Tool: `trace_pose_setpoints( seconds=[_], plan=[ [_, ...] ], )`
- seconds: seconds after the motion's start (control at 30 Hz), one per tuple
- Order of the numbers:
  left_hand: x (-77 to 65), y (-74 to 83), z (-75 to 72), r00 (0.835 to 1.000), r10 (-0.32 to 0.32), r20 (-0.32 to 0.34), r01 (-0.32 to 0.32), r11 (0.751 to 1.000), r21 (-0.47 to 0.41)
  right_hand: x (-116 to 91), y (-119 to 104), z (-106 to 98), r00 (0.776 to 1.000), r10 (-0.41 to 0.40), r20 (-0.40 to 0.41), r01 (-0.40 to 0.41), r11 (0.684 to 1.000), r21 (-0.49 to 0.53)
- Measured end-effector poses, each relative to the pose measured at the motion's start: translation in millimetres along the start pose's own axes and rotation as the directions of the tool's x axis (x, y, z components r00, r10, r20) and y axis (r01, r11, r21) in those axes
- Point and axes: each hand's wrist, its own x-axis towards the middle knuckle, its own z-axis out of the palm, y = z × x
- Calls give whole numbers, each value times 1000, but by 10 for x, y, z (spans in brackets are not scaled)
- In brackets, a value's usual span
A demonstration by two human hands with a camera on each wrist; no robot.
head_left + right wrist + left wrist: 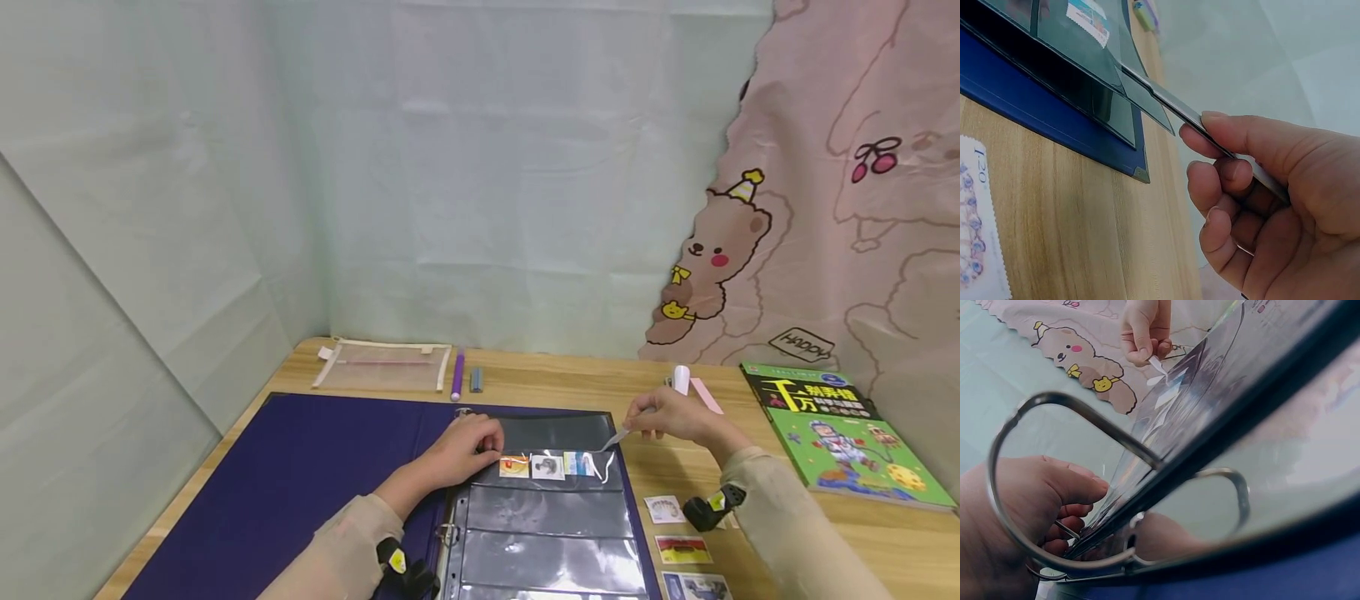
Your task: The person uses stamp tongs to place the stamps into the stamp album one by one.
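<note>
A dark blue stamp album (300,483) lies spread on the table, with black pocket pages (551,512) on metal rings (994,481). Along the top pocket strip sit an orange stamp (513,466), a grey stamp (547,467) and a blue stamp (577,463). My left hand (467,450) pinches the page near its upper left, beside the ring, as the left wrist view shows. My right hand (667,414) grips metal tweezers (1179,107) between thumb and fingers. Their tips reach into the top pocket, close to the blue stamp; whether they touch it I cannot tell.
Right of the album lie several loose stamps, including a white one (664,509) and a red-yellow one (683,549). A green book (862,450) is farther right. Behind the album are a mesh pouch (386,367), a purple pen (457,375) and a small grey block (476,381).
</note>
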Motion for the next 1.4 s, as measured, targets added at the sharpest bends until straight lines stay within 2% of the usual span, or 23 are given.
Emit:
trace_pose_setpoints(
  seconds=[0.13, 0.4, 1.0, 1.4],
  plan=[
    [1, 5, 5, 1000, 0, 1, 0, 1000, 2, 1, -4, -14, 1000, -2, 16, 2, 1000, -6],
    [5, 8, 9, 1000, -12, 4, 12, 1000, 11, 32, -43, 0, 1000, -20, -4, 20, 999, -25],
    [-7, 32, -13, 1000, -2, 5, 2, 1000, -4, 157, -101, 0, 995, -6, 97, 9, 999, -36],
    [-7, 34, -20, 1000, -1, 11, 1, 1000, 2, 245, -98, 10, 992, 2, 124, 0, 1000, -14]
  ],
)
